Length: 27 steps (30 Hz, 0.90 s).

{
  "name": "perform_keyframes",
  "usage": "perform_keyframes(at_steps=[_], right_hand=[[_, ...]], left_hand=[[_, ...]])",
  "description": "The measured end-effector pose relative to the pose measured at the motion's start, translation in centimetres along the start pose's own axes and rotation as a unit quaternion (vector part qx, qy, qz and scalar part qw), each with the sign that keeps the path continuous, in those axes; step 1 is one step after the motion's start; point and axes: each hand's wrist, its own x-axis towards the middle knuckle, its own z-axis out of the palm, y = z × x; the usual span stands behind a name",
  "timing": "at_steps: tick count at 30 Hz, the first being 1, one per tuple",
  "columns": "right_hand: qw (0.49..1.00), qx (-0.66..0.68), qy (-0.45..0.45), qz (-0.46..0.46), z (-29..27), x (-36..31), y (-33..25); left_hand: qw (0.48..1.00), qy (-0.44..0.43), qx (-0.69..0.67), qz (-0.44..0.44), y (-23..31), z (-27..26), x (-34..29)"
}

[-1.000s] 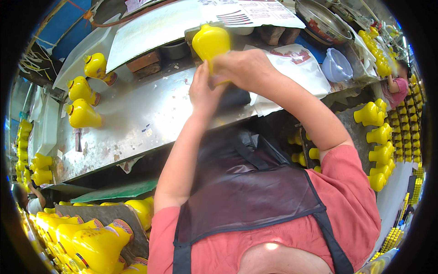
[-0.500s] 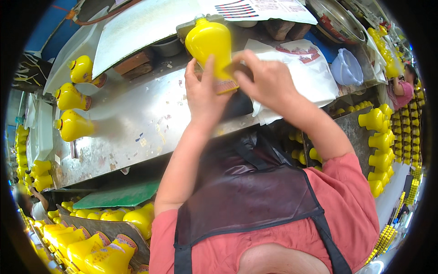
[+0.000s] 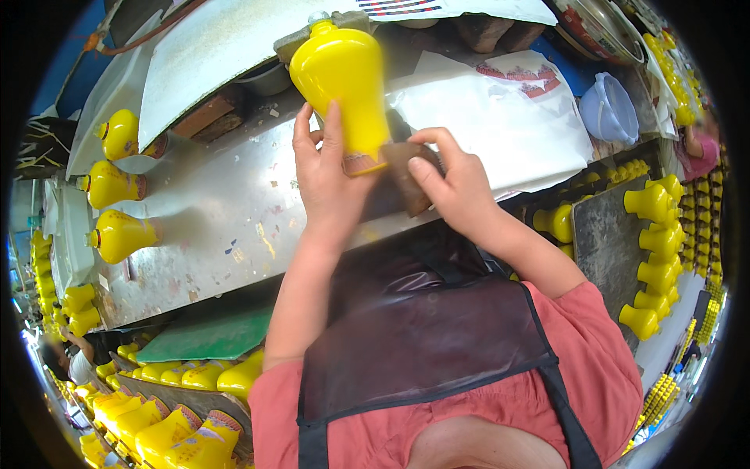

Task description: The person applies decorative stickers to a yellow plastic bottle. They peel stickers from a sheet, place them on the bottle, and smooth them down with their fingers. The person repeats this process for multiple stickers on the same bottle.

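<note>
A glossy yellow vase [image 3: 341, 82] lies with its narrow neck pointing away from me, the neck end at a grey block [image 3: 291, 45]. A reddish patterned band rings its base, which faces me. My left hand [image 3: 334, 176] grips the vase's lower left side near that band, thumb and fingers around it. In my right hand [image 3: 461, 184] is a flat brown rectangular pad [image 3: 408, 178], pinched between thumb and fingers. The pad's left edge is at the right side of the vase's base; whether it touches cannot be told.
Three yellow vases [image 3: 117, 184] lie along the left of the metal table [image 3: 211, 258]. White sheets [image 3: 500, 117] cover the table's right, beside a light blue bucket [image 3: 608, 109]. More vases stand on boards [image 3: 608, 242] at both sides. Other people are at the far edges.
My right hand has come down and slightly right, and the brown pad now shows clearly beside the vase's base. My left hand keeps its hold; the whole view has shifted slightly.
</note>
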Motion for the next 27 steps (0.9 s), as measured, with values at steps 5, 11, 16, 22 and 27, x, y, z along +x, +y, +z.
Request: perform_keyframes(at_steps=[5,11,16,22,27], right_hand=[[0.994,0.080,0.052,-0.050,-0.1,-0.4,0.5],[0.998,0.022,0.003,0.058,0.2,-0.1,0.0],[0.998,0.066,0.020,-0.010,0.2,-0.6,-0.4],[0.999,0.003,0.032,0.008,0.2,-0.2,0.0],[0.996,0.071,0.026,-0.054,-0.6,0.2,0.4]], left_hand=[[0.996,0.032,0.073,0.032,0.3,0.5,-0.1],[1.000,-0.017,0.013,0.011,-0.2,-0.1,0.2],[0.998,0.027,0.062,0.015,-0.1,0.6,-0.2],[0.999,-0.007,0.039,0.009,-0.1,0.0,0.2],[0.999,-0.036,-0.034,0.016,-0.5,-0.4,-0.3]])
